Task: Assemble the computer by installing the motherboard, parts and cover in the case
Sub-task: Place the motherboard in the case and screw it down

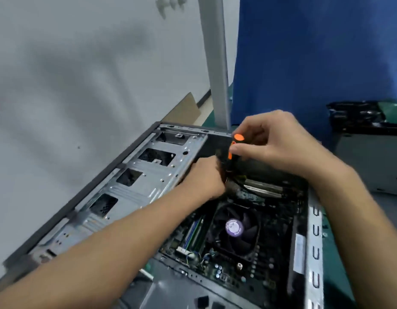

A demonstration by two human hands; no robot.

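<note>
Open PC case point(135, 175) lies on its side on green bench point(335, 253), running from 7 o'clock up to 1 o'clock in view. Bare metal drive cage w/ square cutouts takes up the case's 10 o'clock half. Motherboard point(242, 264) sits inside the case at 5 o'clock, already in place. Black CPU fan point(234, 228) w/ purple hub sticker is on the board, near center-low. RAM sticks point(194, 233) stand just beside the fan at its 9 o'clock. Small wire bundle & connectors at the board's 7 o'clock edge.

Right hand point(275, 143) is at 1 o'clock over the case, its grip clamped on a screwdriver point(234, 148): black handle w/ orange cap & orange inserts, held roughly upright, shaft pointing down into the case; tip blurred, can't tell what it meets. Left hand point(204, 177) reaches in from 8 o'clock, fingers curled down just beside the shaft at its 9 o'clock. Its grip: can't tell, fingertips hidden & motion-blurred.

Past the case, blue partition point(315, 52) at 1 o'clock, white wall at 10 o'clock, grey post between them. A second grey unit point(371, 157) w/ black parts on top sits at 3 o'clock, well apart.
</note>
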